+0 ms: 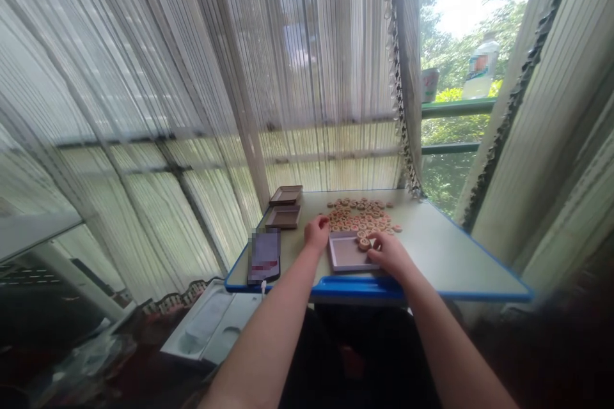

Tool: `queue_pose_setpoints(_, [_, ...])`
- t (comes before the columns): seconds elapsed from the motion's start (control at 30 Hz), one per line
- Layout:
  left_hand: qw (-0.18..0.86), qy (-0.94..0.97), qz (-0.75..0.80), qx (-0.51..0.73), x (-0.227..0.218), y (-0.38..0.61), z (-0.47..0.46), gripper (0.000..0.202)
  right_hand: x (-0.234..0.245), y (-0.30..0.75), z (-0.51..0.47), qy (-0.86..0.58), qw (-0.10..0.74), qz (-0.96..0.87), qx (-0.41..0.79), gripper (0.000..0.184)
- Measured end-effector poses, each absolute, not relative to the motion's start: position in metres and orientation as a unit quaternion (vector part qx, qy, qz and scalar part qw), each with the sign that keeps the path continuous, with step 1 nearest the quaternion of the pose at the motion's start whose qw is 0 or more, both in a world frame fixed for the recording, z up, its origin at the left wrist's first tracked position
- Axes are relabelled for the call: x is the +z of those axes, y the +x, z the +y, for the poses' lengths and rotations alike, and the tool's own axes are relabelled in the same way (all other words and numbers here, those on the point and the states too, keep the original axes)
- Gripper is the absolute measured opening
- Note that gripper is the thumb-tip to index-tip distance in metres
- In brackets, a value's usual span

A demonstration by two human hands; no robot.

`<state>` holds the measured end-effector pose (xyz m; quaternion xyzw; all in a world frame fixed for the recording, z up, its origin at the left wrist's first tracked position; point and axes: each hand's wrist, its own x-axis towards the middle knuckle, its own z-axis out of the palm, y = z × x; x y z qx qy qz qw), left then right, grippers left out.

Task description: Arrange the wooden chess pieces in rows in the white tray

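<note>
On the table lies a spread of round wooden Chinese chess pieces (pixel 355 220). A shallow box tray (pixel 348 254) stands in front of them, near the table's front edge. At the tray's right side, my right hand (pixel 388 254) pinches a Chinese chess piece (pixel 364 244) between thumb and fingers, over the tray. My left hand (pixel 317 234) is at the left edge of the spread, just left of the tray. Its fingers are closed together, and whatever they may hold is hidden.
Two more shallow trays, a nearer one (pixel 284 218) and a farther one (pixel 286 195), stand at the table's left. A phone (pixel 265 255) with a white cable (pixel 263 288) lies before them. An open white box (pixel 206 323) sits below the table's left corner. Curtains (pixel 330 77) hang behind.
</note>
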<state>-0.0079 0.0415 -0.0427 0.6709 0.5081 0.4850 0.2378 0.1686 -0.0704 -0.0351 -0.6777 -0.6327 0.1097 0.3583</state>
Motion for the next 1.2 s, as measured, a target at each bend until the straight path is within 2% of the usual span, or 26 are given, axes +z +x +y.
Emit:
queue_pose_setpoints(0.33, [0.225,0.63,0.582,0.463,-0.046,-0.011,0.047,0.036,-0.035,0.169,-0.072,-0.676,0.362,-0.633,0.106,0.027])
queue_pose_setpoints(0.7, [0.247,0.652,0.57,0.435,-0.048,-0.013,0.049,0.021,-0.04,0.172,-0.07,-0.662,0.377,-0.637,0.117,0.026])
queue_pose_setpoints(0.83, [0.28,0.653,0.553,0.435,-0.05,-0.015,0.05,0.023,-0.04,0.173,-0.07,-0.658,0.386,-0.637,0.113,0.025])
queue_pose_setpoints(1.07, [0.215,0.645,0.605,0.415,-0.04,-0.011,0.042,0.009,-0.04,0.172,-0.07,-0.661,0.379,-0.638,0.113,0.026])
queue_pose_setpoints(1.2, [0.198,0.645,0.611,0.414,-0.036,-0.011,0.039,0.016,-0.039,0.173,-0.071,-0.661,0.382,-0.636,0.111,0.024])
